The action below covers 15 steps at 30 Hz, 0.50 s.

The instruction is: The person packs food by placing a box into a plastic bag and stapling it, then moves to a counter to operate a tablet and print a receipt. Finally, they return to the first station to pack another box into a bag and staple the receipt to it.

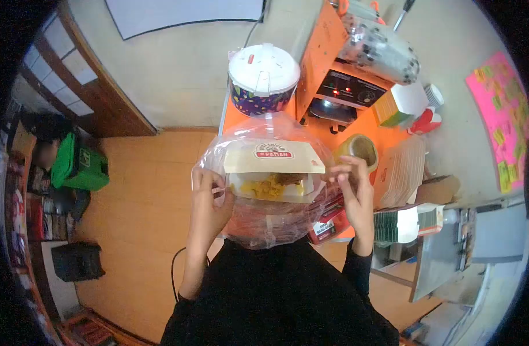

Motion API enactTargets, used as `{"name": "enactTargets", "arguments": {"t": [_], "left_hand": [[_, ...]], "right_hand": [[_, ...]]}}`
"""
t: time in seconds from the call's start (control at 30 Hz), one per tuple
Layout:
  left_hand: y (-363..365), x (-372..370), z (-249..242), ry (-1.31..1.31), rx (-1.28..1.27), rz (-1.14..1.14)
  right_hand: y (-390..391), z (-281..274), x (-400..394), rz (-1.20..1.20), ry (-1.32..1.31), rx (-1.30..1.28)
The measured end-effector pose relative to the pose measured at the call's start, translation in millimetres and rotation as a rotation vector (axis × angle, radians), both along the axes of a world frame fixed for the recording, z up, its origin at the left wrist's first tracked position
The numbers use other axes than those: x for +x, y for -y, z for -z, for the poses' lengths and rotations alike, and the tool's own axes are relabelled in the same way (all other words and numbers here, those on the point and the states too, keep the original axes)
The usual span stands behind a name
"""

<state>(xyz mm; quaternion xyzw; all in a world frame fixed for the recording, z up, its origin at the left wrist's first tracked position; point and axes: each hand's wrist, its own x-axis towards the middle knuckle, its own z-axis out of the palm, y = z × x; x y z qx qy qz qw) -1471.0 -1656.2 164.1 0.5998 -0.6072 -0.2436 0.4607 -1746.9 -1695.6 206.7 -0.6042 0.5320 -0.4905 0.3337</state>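
Observation:
A paper takeaway box (273, 151) with a red printed logo is in front of me, its front gaping to show yellow rice (263, 189) and a piece of brown food. Around and under it spreads a clear plastic bag (264, 226), bunched and wrinkled. My left hand (209, 199) is closed at the box's left side, fingers pinched on the bag's plastic. On the opposite side, my right hand (354, 184) pinches the bag beside the box's right corner, thumb against the fingertips.
Behind the bag is a rice cooker (263, 75) with a white lid. An orange cup sealing machine (345, 86) stands right of it. A yellowish container (358, 151) and stacked clear lids (400, 173) sit on the orange table. A green bin (83, 167) is at left.

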Motion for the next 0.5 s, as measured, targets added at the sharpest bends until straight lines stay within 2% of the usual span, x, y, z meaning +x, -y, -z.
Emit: {"name": "enactTargets", "arguments": {"t": [0.1,0.13,0.27,0.37,0.47,0.5], "left_hand": [[-2.9,7.4,14.2,-0.336,0.211,0.003],[-2.4,10.6,17.5,-0.333,0.212,0.034],[1.1,23.5,32.8,-0.385,0.251,0.128],[8.5,38.1,52.3,-0.313,0.277,0.153],[14.8,32.4,31.3,-0.470,0.302,0.203],[18.6,33.4,31.0,-0.441,0.306,0.227]], "right_hand": [[3.0,7.8,-6.8,-0.118,-0.188,0.122],[1.9,9.2,-6.0,-0.110,-0.211,0.230],[3.0,39.0,-13.3,-0.121,-0.305,0.070],[-3.4,37.6,-14.7,-0.161,0.021,0.283],[-4.2,52.3,-11.5,-0.209,0.289,0.310],[-5.1,55.4,-7.9,-0.198,0.301,0.287]]}}
